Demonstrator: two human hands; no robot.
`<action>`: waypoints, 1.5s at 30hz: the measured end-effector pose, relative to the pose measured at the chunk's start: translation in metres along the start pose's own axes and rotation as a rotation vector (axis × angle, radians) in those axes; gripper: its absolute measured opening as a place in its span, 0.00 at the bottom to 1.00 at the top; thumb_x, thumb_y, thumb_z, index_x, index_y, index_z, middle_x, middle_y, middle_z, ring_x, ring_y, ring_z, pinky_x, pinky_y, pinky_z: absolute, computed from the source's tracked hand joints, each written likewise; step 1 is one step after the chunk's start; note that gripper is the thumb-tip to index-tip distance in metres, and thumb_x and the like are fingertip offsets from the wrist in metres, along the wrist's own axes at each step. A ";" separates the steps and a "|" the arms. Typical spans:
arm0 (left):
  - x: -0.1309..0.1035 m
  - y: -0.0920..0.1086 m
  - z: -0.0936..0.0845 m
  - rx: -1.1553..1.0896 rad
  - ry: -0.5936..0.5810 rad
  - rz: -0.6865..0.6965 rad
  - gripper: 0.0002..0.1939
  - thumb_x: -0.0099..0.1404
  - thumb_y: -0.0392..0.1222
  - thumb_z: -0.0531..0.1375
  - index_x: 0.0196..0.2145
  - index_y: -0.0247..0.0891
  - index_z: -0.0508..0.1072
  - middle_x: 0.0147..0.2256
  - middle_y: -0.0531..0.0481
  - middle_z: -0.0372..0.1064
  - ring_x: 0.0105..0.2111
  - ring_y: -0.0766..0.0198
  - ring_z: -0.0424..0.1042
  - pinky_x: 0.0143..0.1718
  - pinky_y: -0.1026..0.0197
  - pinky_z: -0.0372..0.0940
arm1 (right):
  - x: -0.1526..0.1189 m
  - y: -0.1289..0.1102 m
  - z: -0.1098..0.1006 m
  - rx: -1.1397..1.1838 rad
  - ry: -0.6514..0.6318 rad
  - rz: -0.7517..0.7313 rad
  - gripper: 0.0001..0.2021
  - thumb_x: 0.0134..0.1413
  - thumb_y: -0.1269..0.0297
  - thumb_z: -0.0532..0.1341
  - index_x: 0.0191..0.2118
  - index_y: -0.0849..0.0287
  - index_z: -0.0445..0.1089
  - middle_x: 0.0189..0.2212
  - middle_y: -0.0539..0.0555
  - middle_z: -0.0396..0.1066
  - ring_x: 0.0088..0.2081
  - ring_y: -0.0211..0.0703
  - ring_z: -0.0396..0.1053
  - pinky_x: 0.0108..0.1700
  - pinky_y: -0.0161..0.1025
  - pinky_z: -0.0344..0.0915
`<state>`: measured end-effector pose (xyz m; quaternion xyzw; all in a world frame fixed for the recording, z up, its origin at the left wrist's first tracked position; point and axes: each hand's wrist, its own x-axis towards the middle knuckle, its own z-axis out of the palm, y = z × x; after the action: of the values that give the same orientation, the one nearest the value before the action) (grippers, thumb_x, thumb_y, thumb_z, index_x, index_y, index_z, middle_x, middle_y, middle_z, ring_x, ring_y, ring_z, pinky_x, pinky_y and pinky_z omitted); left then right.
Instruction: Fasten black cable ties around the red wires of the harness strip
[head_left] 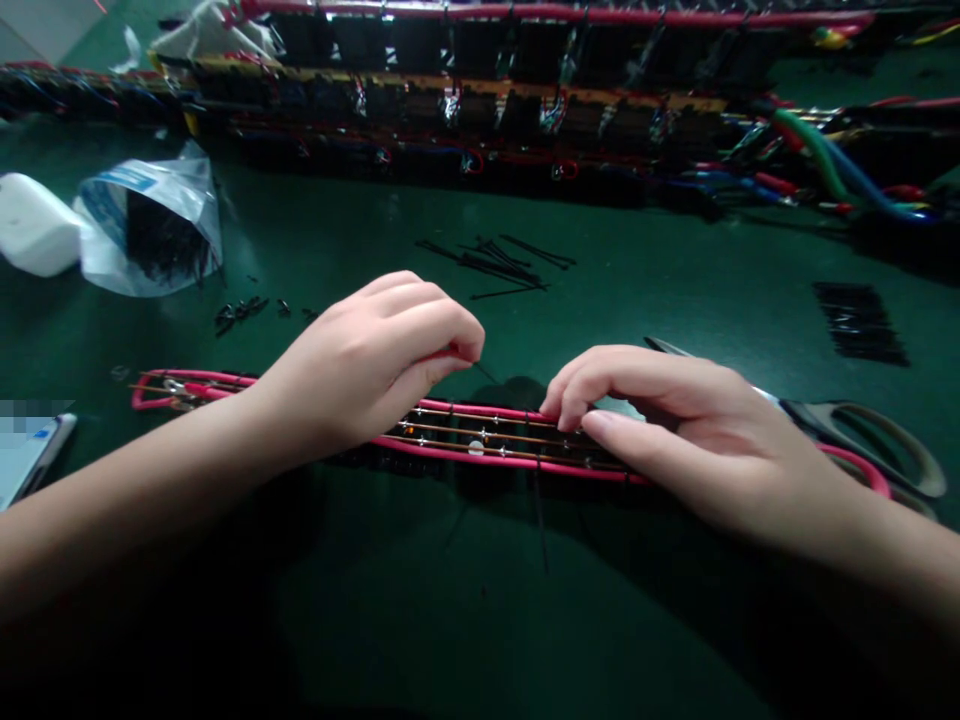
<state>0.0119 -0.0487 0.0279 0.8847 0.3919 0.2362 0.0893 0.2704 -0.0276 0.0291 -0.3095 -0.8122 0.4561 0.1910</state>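
Bench: dark green top (660, 290), everything sits on it
Big wired assembly: (450, 100) stretches across the back, red cable along the top, coloured wires at the right end
Pink-cabled strip: (484, 435) lying flat on the bench under both hands; I'd call it partway tied, with black bands at several spots and at least 1 long tail (541, 520) still untrimmed
Right hand: (697, 430) half-curled, fingertips at the strip, can't tell if it's really gripping
Left hand: (375, 350) pinched closed on a thin dark strand (485, 373), just above the strip
Scissors: (930, 470) partly behind the right hand
Plastic bag: (199, 190) open, black ties inside, blue print too blurry to read
White rounded thing: (37, 225) beside the bag
Phone-like slab: (22, 465) left edge, screen unreadable
Tie bundle: (859, 322) neat row, far right
Loose ties: (499, 270) scattered behind the hands, look unused
Black offcuts: (236, 312) probably trimmed ends, no readable brands anywhere
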 end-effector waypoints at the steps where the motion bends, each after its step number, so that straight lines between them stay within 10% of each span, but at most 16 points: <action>1: 0.000 0.005 0.000 -0.012 0.001 0.013 0.08 0.71 0.33 0.54 0.36 0.35 0.73 0.35 0.49 0.73 0.37 0.64 0.71 0.41 0.62 0.67 | 0.000 0.000 0.000 0.021 0.006 0.020 0.08 0.61 0.67 0.57 0.33 0.57 0.72 0.34 0.51 0.75 0.36 0.42 0.73 0.37 0.37 0.67; 45: -0.010 0.030 0.019 0.033 -0.003 0.152 0.10 0.71 0.38 0.59 0.49 0.33 0.73 0.48 0.43 0.78 0.48 0.62 0.77 0.53 0.59 0.70 | 0.001 0.005 0.003 -0.064 -0.042 -0.095 0.02 0.58 0.68 0.62 0.33 0.56 0.72 0.32 0.52 0.74 0.34 0.40 0.70 0.36 0.36 0.66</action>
<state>0.0346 -0.0753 0.0185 0.9136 0.3272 0.2347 0.0572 0.2692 -0.0268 0.0237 -0.2670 -0.8440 0.4267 0.1851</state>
